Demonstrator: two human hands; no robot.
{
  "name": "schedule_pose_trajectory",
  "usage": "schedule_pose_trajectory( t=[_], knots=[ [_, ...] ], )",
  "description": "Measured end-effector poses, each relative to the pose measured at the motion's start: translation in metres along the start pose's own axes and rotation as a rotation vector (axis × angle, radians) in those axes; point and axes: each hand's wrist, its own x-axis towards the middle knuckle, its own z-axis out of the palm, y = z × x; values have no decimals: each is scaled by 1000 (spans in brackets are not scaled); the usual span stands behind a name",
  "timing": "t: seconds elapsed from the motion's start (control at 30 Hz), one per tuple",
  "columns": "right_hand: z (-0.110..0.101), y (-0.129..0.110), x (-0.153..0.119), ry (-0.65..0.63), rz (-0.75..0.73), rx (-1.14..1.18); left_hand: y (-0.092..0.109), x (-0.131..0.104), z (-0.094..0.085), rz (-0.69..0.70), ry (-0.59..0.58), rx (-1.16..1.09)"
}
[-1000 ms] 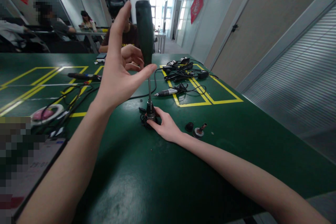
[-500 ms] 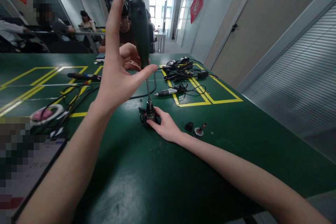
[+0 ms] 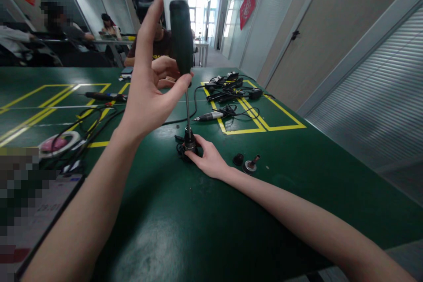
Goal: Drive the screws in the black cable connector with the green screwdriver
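My left hand [image 3: 145,83] holds a long screwdriver by its dark green handle [image 3: 181,37]. The thumb presses the lower handle, the index finger points up, and the other fingers curl behind. Nearly upright, the thin shaft [image 3: 188,110] runs down into a small black part with a metal ring [image 3: 190,143]; its tip is hidden. On the table my right hand [image 3: 210,158] grips this part between thumb and fingers. Black cable [image 3: 181,150] lies bunched beside it. To the right of that hand sit a black cap [image 3: 238,159] and a metal disc with a stem [image 3: 250,166].
The green table [image 3: 185,229] bears yellow tape outlines. Farther back lie a grey-black pen-shaped tool [image 3: 211,116], a heap of black cables [image 3: 228,88] and another dark tool [image 3: 102,96]. A tape roll [image 3: 71,141] and a tablet [image 3: 49,211] are at left. A person [image 3: 161,46] sits opposite.
The screwdriver handle has moved slightly right and stands more upright. My left thumb and index finger have shifted on it. My right hand and the part have stayed put.
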Motion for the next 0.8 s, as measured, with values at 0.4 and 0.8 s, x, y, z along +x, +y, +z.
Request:
schedule_pose_trajectory(
  t=[0.4, 0.8],
  knots=[
    [0, 1, 0, -2, -2, 2, 12, 1, 0, -110, 21, -91],
    [1, 2, 1, 9, 0, -10, 8, -1, -2, -45, 61, -25]
  ],
)
